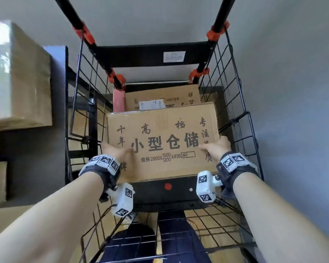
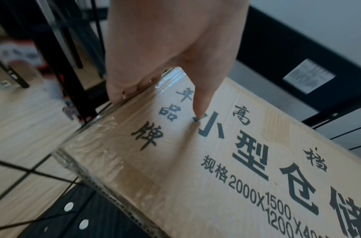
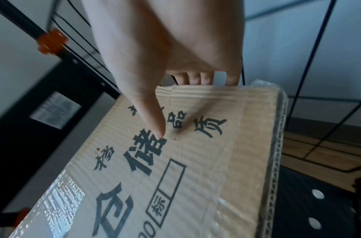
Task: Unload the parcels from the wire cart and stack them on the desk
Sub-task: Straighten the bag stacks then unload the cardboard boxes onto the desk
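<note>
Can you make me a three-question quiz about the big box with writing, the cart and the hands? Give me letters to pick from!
1. Where is the big printed cardboard box?
A. Inside the wire cart
B. On the floor outside the cart
C. On a chair

2. What colour are the clamps on the cart's black poles?
A. Blue
B. Orange-red
C. Yellow

3. What are the two hands doing?
A. Hanging free
B. Each gripping a side edge of the box
C. Both holding the cart's poles

Answers:
1 A: wire mesh walls stand on both sides of the box.
2 B: the clamps show orange-red in the head view.
3 B: the left hand and right hand have their thumbs on the printed face and their fingers curled over the box's edges.
</note>
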A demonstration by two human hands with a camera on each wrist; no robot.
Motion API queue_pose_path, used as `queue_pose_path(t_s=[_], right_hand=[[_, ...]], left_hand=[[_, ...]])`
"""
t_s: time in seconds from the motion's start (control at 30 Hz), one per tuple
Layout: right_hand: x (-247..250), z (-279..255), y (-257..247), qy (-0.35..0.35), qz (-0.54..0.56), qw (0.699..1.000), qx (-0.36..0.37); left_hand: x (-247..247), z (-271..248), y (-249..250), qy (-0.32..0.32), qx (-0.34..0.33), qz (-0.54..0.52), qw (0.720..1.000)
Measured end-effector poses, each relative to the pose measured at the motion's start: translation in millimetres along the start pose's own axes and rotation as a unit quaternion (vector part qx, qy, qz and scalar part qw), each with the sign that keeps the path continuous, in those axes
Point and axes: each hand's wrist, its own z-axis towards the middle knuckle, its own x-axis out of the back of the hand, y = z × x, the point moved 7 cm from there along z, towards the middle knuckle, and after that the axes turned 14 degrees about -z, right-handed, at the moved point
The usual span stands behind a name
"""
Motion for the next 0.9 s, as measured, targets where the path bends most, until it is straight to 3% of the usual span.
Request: queue_pose_path(t_s=[0.2,0.43,0.73,0.9], right_hand=[[52.3,-47.3,-31.2,0.027,0.037,0.997,0.064],[129.2,-138.8,-58.5,0.065,0.077,0.988,0.115],[234.2,-246.1,-112.7,0.15,0.098,0.956,0.232],[257.0,-296.6,-155.0,0.166,0.127,0.94,0.268]], left_hand=[[53.7,-49.5,61.2,-0.018,-0.083,-0.053,0.995],[111.1,-111.1,123.3,-0.047,-0.172,-0.073,0.981],[183.0,-197.5,196.2,-0.112,-0.291,-0.144,0.939],[252.3,-230.4,221.2,-0.115,-0.335,-0.229,0.907]])
